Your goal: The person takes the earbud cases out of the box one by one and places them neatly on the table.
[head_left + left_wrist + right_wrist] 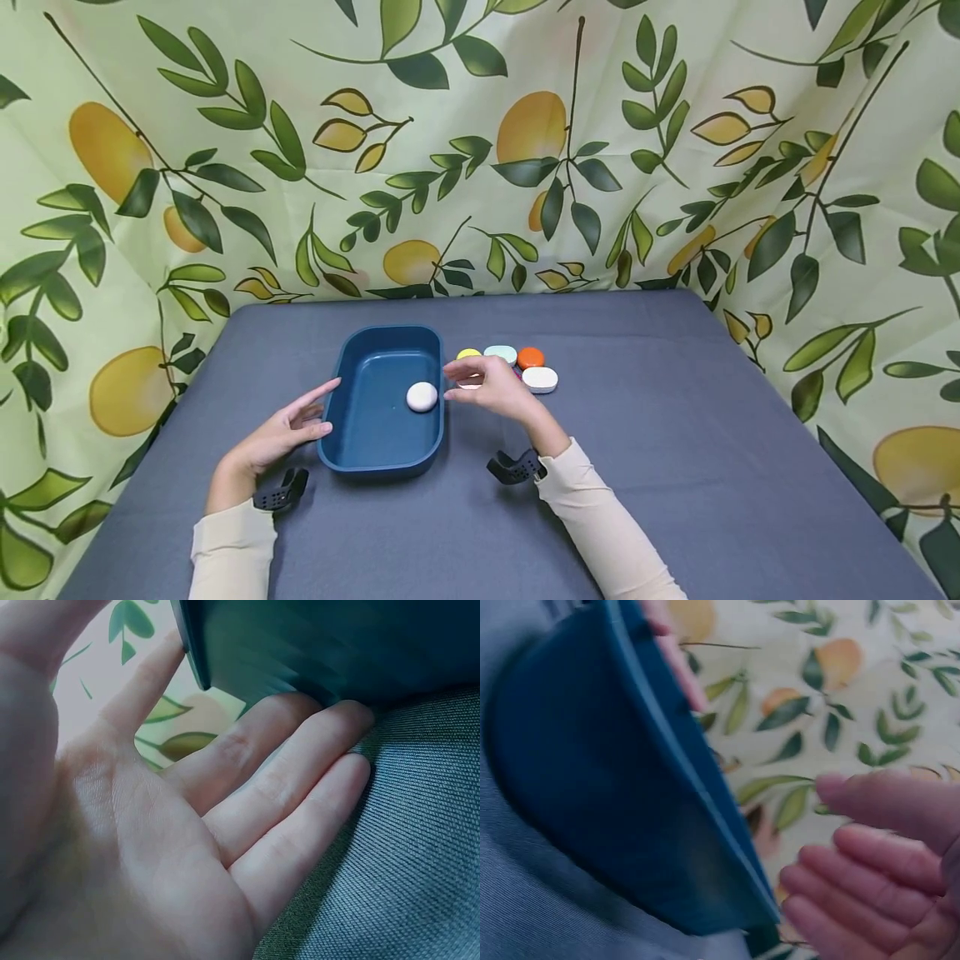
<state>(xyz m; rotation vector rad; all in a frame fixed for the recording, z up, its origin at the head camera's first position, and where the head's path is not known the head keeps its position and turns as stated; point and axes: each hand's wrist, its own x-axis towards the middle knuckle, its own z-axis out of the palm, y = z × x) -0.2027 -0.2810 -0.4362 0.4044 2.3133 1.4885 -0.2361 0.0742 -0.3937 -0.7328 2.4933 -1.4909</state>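
Observation:
A blue rectangular bin [378, 468] stands on the table, with one smooth white rounded piece [422, 397] lying inside near its right wall. My left hand [272, 439] is at the bin's left side, its fingers extended. In the left wrist view, fingertips [349, 716] meet the bin's outer wall low down, near the cloth. Just outside the right rim is my right hand [491, 388], thumb and fingers apart and nothing between them. Behind it lie a yellow piece [468, 353], a mint piece [500, 355], an orange piece [531, 357] and a white oval piece [540, 380]; others are partly hidden by the hand.
A grey-blue cloth [637, 467] covers the table. Fabric [480, 150] printed with leaves and orange fruit hangs behind and along both sides. Each wrist wears a dark strap, such as the right strap [515, 468].

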